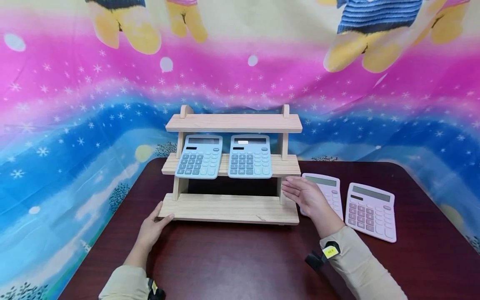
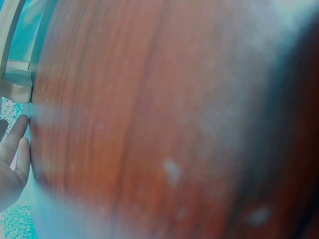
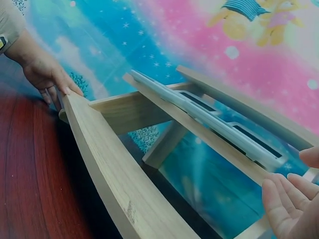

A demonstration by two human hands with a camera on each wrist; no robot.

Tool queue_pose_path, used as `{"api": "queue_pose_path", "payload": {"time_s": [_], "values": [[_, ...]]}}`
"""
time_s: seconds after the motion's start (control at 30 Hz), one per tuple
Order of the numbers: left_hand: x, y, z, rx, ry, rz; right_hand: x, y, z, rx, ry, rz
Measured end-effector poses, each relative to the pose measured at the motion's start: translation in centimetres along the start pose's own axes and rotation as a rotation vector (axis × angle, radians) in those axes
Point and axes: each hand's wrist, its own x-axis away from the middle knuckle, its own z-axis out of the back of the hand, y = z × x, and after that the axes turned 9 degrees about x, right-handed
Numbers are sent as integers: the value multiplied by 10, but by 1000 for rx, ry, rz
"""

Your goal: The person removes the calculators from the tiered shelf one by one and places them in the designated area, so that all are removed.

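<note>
A three-tier wooden display rack (image 1: 229,208) stands on the table. Two light blue calculators (image 1: 198,156) (image 1: 250,156) lean side by side on its middle tier. My left hand (image 1: 151,231) touches the left end of the bottom tier, thumb at the front corner and fingers along the side; the right wrist view shows this hand (image 3: 45,72) at that corner too. At the rack's other side is my right hand (image 1: 305,196), fingers extended and holding nothing. Its fingertips come right at the end of the middle tier in the right wrist view.
Two pale pink calculators lie on the dark red-brown table (image 1: 240,258) right of the rack. The nearer-to-rack calculator (image 1: 322,181) is partly hidden by my right hand and forearm; the other calculator (image 1: 370,212) shows fully. A printed cloth (image 1: 240,50) hangs behind the table.
</note>
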Motion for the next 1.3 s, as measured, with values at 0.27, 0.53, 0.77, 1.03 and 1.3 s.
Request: {"api": "queue_pose_path", "payload": {"time_s": [0.27, 0.53, 0.77, 1.03, 1.3], "values": [[0, -1, 0, 5, 2, 5, -11, 0, -10, 36, 15, -34], [1, -1, 0, 1, 7, 8, -18, -1, -18, 47, 3, -48], [1, 0, -1, 9, 12, 9, -25, -3, -28, 56, 6, -63], [0, 0, -1, 13, 13, 7, -33, -2, -34, 63, -4, -62], [0, 0, -1, 31, 18, 1, -38, -4, -43, 55, 35, -87]]}}
